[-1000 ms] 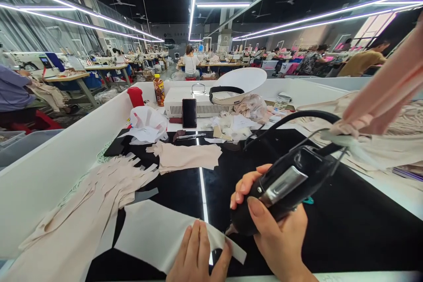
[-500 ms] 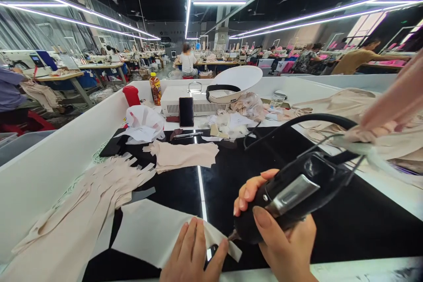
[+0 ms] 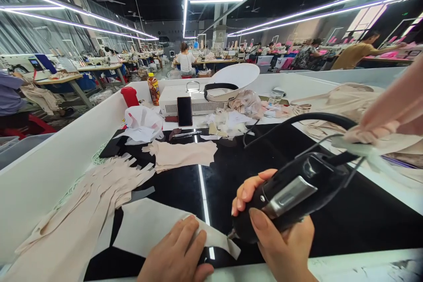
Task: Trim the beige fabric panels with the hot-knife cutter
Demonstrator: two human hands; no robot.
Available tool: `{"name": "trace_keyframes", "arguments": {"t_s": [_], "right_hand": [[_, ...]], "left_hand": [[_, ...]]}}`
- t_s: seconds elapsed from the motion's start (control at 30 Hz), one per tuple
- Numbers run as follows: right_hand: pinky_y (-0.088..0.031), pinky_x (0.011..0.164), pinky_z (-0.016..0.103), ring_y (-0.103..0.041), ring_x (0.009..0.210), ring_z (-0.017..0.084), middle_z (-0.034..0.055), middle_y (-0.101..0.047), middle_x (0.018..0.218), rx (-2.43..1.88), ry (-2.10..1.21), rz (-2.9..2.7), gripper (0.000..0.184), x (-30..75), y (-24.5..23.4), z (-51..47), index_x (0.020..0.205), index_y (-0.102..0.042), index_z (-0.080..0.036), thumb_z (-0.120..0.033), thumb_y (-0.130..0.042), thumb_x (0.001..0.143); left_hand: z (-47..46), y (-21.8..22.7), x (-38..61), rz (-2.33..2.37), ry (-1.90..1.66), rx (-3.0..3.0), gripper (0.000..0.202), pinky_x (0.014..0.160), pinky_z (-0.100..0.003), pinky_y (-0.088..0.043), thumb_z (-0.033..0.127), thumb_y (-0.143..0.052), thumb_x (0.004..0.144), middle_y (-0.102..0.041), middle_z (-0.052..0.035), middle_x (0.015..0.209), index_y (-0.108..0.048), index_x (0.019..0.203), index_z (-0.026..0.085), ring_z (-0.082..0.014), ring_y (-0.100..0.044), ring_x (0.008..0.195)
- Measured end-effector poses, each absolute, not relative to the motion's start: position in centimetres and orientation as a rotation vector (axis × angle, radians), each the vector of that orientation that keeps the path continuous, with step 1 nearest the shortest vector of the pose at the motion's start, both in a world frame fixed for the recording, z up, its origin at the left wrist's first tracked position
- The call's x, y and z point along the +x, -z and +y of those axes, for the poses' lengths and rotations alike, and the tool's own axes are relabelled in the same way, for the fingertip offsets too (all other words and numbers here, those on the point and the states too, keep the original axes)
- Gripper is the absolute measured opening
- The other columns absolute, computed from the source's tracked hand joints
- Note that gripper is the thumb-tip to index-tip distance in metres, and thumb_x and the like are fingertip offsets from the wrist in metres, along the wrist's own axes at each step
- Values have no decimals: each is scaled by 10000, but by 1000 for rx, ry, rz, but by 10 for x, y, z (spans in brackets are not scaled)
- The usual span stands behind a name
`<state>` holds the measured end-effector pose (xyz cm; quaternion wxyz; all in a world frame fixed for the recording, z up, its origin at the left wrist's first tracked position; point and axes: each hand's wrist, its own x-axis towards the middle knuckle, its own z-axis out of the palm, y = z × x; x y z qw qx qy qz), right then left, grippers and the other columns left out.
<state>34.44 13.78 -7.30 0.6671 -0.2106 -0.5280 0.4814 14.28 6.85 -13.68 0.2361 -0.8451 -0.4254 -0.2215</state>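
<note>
My right hand (image 3: 280, 238) is wrapped round a black hand-held power tool (image 3: 294, 189) with a silver plate on its side and a thin metal tip. The tool is tilted, its tip at the right end of a pale cloth piece (image 3: 148, 224); contact is hard to make out. My left hand (image 3: 180, 246) rests on that cloth near its lower edge, fingers stretched and slightly bent, holding nothing visible. A black cable (image 3: 317, 116) leaves the tool's upper end, where a blurred pale pink band (image 3: 396, 101) is tied.
A beige cloth pile (image 3: 86, 202) lies at left, and a folded cloth stack (image 3: 183, 155) ahead. Behind on the black worktop (image 3: 244, 167) stand a phone (image 3: 184, 111), a white vented box (image 3: 170, 99), a bottle (image 3: 153, 89) and a sun visor (image 3: 236, 81). White walls (image 3: 62, 145) edge the table.
My left hand has slid left and down along the cloth, away from the tool's tip, uncovering more of the strip's right end. My right hand keeps its grip on the tool.
</note>
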Motion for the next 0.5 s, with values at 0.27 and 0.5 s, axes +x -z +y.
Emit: {"name": "trace_keyframes", "arguments": {"t_s": [0.27, 0.5], "right_hand": [[-606, 631, 293, -655, 728, 158, -7, -642, 882, -490, -1103, -1122, 383, 340, 71, 136, 1215, -573, -294, -294, -809, 912], [-571, 583, 273, -634, 676, 151, -5, -645, 861, -557, -1090, -1035, 388, 333, 67, 130, 1187, -574, -281, -340, -823, 896]], "left_hand": [[72, 146, 156, -1128, 601, -2301, 346, 1044, -281, -500, 267, -392, 1119, -724, -93, 1142, -691, 1115, 93, -193, -662, 1152], [74, 145, 164, -1121, 567, -2303, 376, 930, -302, -551, 201, -312, 1111, -703, -96, 960, -666, 1027, 106, -200, -692, 933]]}}
